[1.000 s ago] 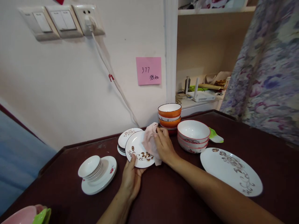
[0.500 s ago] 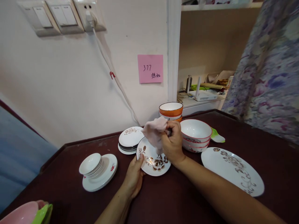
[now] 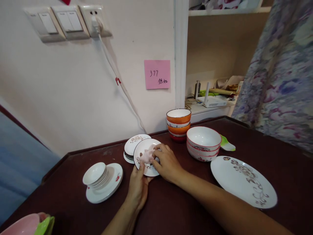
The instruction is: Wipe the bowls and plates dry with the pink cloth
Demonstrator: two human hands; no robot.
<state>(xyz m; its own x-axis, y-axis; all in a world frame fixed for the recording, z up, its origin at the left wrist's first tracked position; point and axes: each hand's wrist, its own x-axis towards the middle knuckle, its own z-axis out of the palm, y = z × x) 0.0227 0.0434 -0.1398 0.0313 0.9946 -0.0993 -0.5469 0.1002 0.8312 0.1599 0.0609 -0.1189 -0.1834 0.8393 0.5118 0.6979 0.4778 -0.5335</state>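
Note:
A small white plate (image 3: 149, 143) with a dark rim and brown flowers is tilted toward me above the table. My left hand (image 3: 139, 186) grips its lower left edge, thumb on the face and fingers beneath. Bunched under the fingers of my right hand (image 3: 167, 163) is a pale pink cloth (image 3: 147, 154), pressed on the plate's face. Part of the flower pattern is hidden by the cloth and fingers. Just behind stands a stack of similar plates (image 3: 130, 146).
Small white bowls (image 3: 94, 173) sit on white plates (image 3: 113, 182) at left. Orange bowls (image 3: 179, 119) and red-rimmed bowls (image 3: 204, 138) stand behind right, near a green-white spoon (image 3: 227, 144). An oval platter (image 3: 234, 176) lies right; a pink bowl (image 3: 23, 225) is front left.
My right hand has lowered the cloth from above the plate onto its face. The held plate has shifted left and slightly up, now overlapping the view of the plate stack.

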